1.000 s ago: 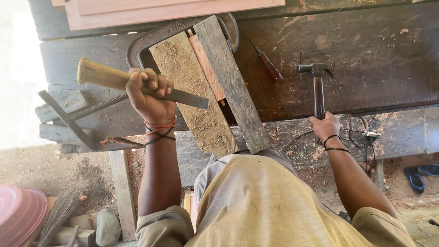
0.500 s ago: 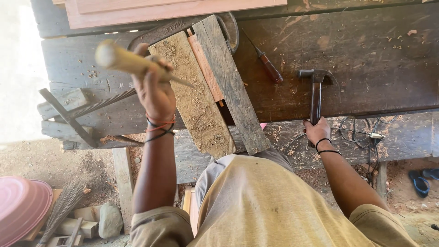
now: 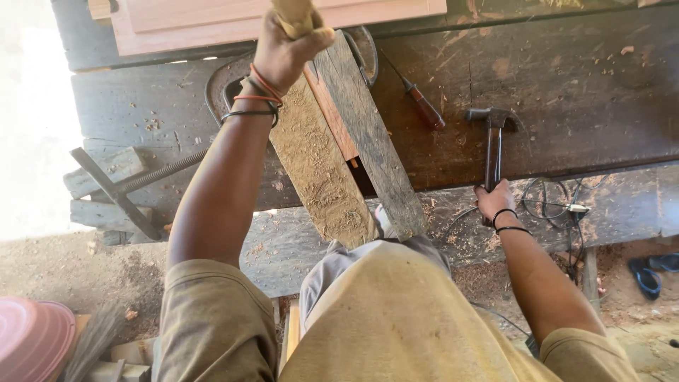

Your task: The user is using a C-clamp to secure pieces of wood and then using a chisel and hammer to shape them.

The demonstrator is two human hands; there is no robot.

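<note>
My left hand (image 3: pixel 286 53) is raised at the far edge of the bench, closed around the pale wooden handle (image 3: pixel 297 13) of a chisel-like tool; its blade is out of frame. Beneath that arm, two long planks lie slanted over the dark workbench (image 3: pixel 580 92): a rough sawdust-covered one (image 3: pixel 318 170) and a dark one (image 3: pixel 368 141), with a reddish strip (image 3: pixel 332 120) between them. My right hand (image 3: pixel 495 201) grips the handle end of a hammer (image 3: pixel 493 141) that lies on the bench, its head pointing away from me.
A brown-handled screwdriver (image 3: pixel 424 110) lies left of the hammer head. A light wooden panel (image 3: pixel 212 21) sits at the back. A vise screw (image 3: pixel 163 170) juts out at the left. A cable (image 3: pixel 559 205), sandals (image 3: pixel 647 272) and a pink bowl (image 3: pixel 32 339) are lower down.
My left hand has swung the wooden-handled tool up from across the planks to the far edge of the bench. My right hand stays on the hammer handle.
</note>
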